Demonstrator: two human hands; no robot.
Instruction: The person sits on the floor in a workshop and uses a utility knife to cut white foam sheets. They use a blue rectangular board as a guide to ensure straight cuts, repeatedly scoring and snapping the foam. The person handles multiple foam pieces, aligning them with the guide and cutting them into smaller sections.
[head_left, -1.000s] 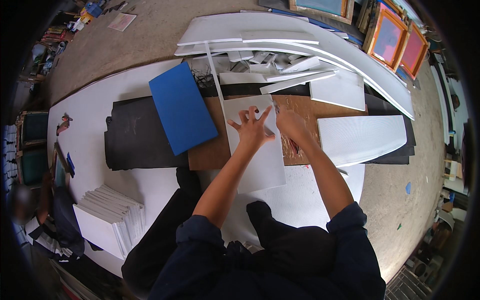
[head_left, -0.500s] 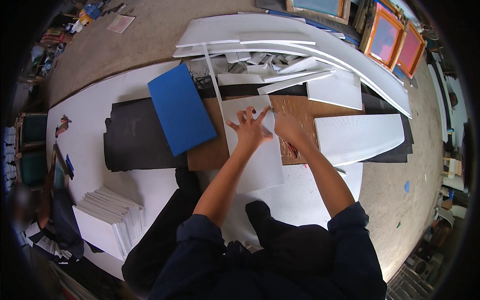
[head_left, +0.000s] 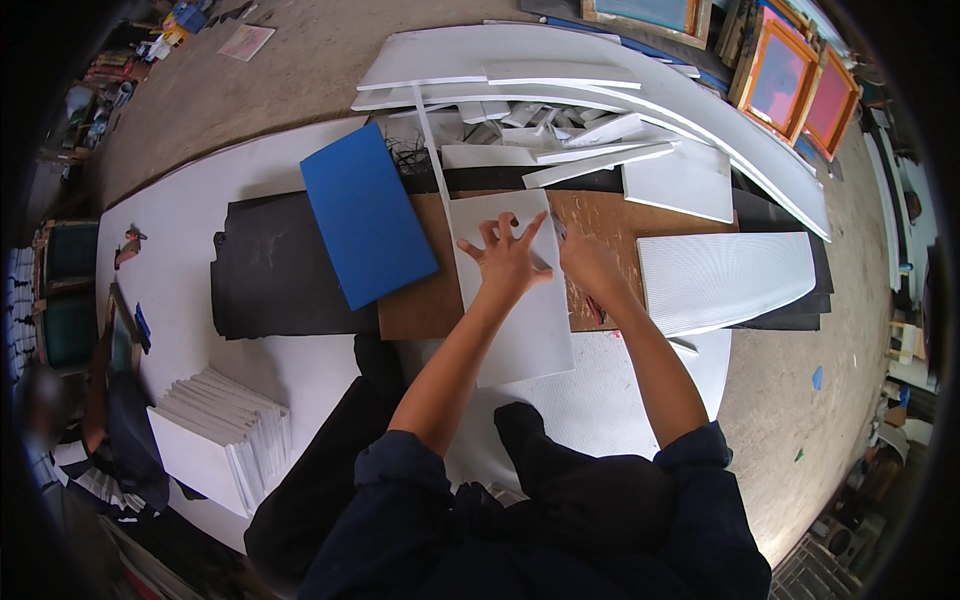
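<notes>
A white board (head_left: pixel 515 330) lies lengthwise in front of me on a brown board (head_left: pixel 420 315). My left hand (head_left: pixel 508 262) presses on it with the fingers spread. Along the white board's right edge, my right hand (head_left: pixel 588 265) is closed around a small knife (head_left: pixel 559 230), of which only the grey tip shows above the fist. Just below that hand, a red-handled tool (head_left: pixel 596 310) rests on the brown board, partly hidden by my wrist. To the left of the white board lies a blue board (head_left: pixel 370 215), overlapping a black sheet (head_left: pixel 275 265).
A stack of white boards (head_left: pixel 215 435) stands at lower left. White offcuts (head_left: pixel 560 130) and long curved white panels (head_left: pixel 600 80) lie beyond the brown board. Right of it rests a ribbed white panel (head_left: pixel 725 280). Another person (head_left: pixel 125 440) sits at far left.
My right hand has moved slightly toward me along the white board's edge. My left hand stays spread in the same place, and the whole view has shifted a little.
</notes>
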